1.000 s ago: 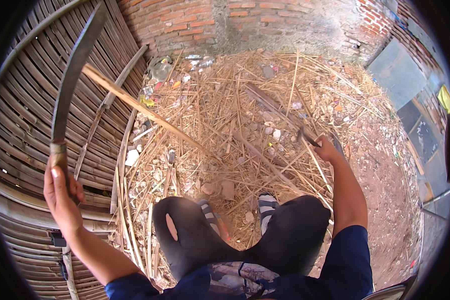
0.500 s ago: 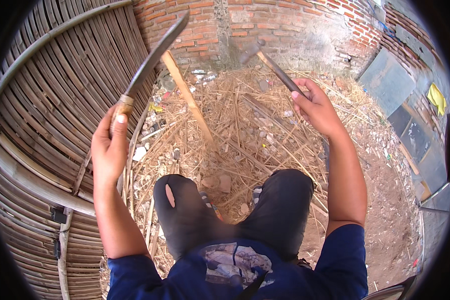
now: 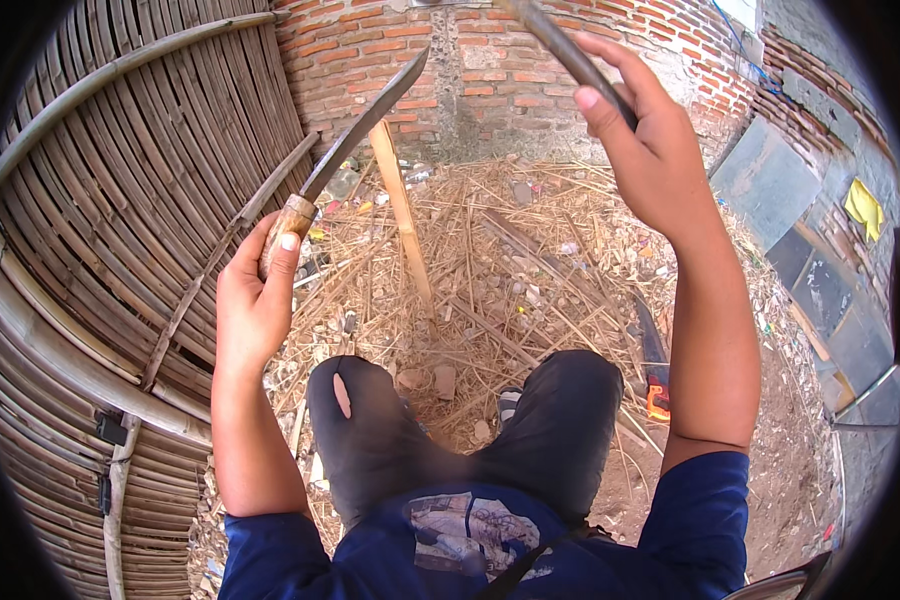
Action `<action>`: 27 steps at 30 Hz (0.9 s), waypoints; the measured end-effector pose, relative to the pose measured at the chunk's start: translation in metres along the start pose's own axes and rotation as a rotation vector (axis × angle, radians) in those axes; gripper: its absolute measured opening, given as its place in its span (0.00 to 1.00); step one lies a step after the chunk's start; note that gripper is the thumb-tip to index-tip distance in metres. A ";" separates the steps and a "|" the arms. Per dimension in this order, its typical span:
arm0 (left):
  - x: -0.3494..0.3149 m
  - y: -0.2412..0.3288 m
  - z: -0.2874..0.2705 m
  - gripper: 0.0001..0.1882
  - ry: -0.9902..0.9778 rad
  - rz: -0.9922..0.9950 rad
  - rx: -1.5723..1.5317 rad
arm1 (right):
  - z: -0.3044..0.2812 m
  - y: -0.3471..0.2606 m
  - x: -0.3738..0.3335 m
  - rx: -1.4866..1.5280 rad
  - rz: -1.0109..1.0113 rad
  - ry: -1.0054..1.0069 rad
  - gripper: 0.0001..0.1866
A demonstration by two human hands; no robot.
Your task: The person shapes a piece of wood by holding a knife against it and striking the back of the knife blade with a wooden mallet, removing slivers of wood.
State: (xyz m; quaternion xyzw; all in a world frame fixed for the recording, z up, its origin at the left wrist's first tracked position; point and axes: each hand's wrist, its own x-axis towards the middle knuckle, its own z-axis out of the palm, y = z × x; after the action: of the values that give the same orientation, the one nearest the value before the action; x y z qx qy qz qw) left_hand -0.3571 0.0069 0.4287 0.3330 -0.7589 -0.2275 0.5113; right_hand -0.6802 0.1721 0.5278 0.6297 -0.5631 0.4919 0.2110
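My left hand (image 3: 255,295) is closed round the wooden handle of a machete (image 3: 365,125), its long dark blade slanting up and to the right. In my raised right hand (image 3: 655,140) is the dark handle of a hammer (image 3: 575,62); the head is cut off by the top of the picture. Between my hands, a pale wooden stake (image 3: 402,215) stands nearly upright from the littered ground. The blade passes in front of or beside the stake's top; whether they touch I cannot tell.
A handsaw (image 3: 655,350) with an orange handle lies right of my knees. Bamboo slats form a wall (image 3: 170,130) at the left. Straw, sticks and rubble (image 3: 510,260) cover the ground up to the brick wall (image 3: 510,90). Grey panels (image 3: 770,185) lean at the right.
My right hand has lifted the hammer up toward the top edge, taking its head out of view. The machete has shifted right and tilted closer to the stake's top. The saw has come into view.
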 end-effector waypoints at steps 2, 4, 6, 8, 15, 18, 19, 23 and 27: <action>-0.002 0.002 0.000 0.24 -0.015 -0.074 -0.011 | 0.012 -0.001 0.007 -0.001 -0.023 0.089 0.24; -0.003 0.000 0.000 0.24 0.005 -0.064 0.006 | 0.024 -0.001 0.011 0.006 -0.047 0.071 0.22; -0.003 0.000 0.000 0.25 0.017 -0.063 0.008 | 0.034 -0.002 0.012 -0.008 -0.010 0.004 0.22; -0.004 0.003 0.000 0.25 0.020 -0.068 -0.007 | 0.045 0.006 0.010 -0.024 -0.019 -0.020 0.22; -0.007 0.013 -0.005 0.24 -0.013 -0.089 0.000 | 0.051 0.016 0.022 -0.017 -0.020 0.148 0.24; -0.007 0.012 -0.006 0.24 -0.017 -0.078 -0.008 | 0.048 0.010 0.024 -0.006 -0.055 0.178 0.24; -0.006 0.013 -0.007 0.24 -0.025 -0.096 0.002 | 0.047 0.006 0.022 -0.001 -0.046 0.154 0.24; -0.004 0.019 -0.003 0.24 -0.013 -0.035 0.070 | 0.047 0.002 0.014 -0.288 0.031 -0.253 0.21; 0.001 0.020 -0.006 0.24 -0.044 -0.098 0.067 | 0.039 -0.009 0.024 -0.262 0.020 -0.273 0.21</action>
State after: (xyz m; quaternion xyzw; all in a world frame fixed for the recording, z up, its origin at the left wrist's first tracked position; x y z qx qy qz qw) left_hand -0.3576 0.0198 0.4455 0.3816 -0.7599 -0.2337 0.4714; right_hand -0.6603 0.1305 0.5345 0.6521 -0.6521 0.3262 0.2079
